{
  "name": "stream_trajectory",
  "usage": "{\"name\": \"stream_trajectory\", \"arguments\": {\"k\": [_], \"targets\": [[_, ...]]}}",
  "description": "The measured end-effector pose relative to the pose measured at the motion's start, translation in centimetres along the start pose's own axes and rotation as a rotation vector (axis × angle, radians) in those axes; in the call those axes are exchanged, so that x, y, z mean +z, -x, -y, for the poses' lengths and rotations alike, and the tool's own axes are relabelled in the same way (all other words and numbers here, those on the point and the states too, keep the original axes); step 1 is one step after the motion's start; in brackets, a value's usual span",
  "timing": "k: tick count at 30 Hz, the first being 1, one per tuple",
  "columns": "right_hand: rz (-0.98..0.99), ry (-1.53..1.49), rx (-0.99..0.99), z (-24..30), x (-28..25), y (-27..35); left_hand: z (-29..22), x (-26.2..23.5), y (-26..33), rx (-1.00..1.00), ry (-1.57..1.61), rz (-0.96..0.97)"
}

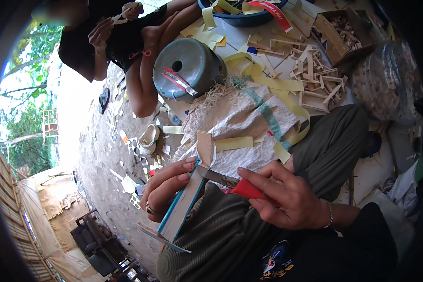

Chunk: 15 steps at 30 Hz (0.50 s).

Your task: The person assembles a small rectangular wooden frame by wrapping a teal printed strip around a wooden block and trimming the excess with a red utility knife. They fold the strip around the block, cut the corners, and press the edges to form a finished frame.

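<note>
My left hand [167, 187] grips a wooden slat [182, 207] with blue edges, held tilted above my lap. A thin cross strip [162, 238] sits at its lower end, and a tan flat piece [204, 146] stands up at its upper end. My right hand [286, 199] is closed around a red-handled knife [251, 190]. The knife's blade lies across the slat near the upper end, close to my left fingertips. Part of the left fingers is hidden behind the slat.
A woven sack [232, 117] lies before my knees. Beyond it stands an upturned round stool [185, 58] carrying a red box cutter [178, 80]. At right are a pile of small wooden frames [317, 77] and a cardboard box [336, 44]. Another person's hands [101, 34] work at far left.
</note>
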State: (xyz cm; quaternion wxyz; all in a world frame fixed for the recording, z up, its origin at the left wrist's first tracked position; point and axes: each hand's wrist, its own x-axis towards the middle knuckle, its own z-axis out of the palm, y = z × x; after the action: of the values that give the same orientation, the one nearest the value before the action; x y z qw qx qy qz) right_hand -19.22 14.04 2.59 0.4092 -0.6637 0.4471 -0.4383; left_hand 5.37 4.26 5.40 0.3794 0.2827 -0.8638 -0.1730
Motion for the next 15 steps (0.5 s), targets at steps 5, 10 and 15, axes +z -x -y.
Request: {"name": "stream_trajectory", "arguments": {"k": [5, 10, 15], "targets": [[-0.023, -0.024, 0.01, 0.1, 0.2, -0.3, -0.6, 0.2, -0.3, -0.02, -0.068, 0.0], [-0.018, -0.051, 0.009, 0.2, 0.4, -0.6, -1.2, 0.5, -0.6, -0.01, -0.211, -0.059], [-0.021, -0.061, 0.003, 0.3, 0.5, -0.9, -1.2, 0.7, -0.7, -0.032, -0.166, -0.108]]}}
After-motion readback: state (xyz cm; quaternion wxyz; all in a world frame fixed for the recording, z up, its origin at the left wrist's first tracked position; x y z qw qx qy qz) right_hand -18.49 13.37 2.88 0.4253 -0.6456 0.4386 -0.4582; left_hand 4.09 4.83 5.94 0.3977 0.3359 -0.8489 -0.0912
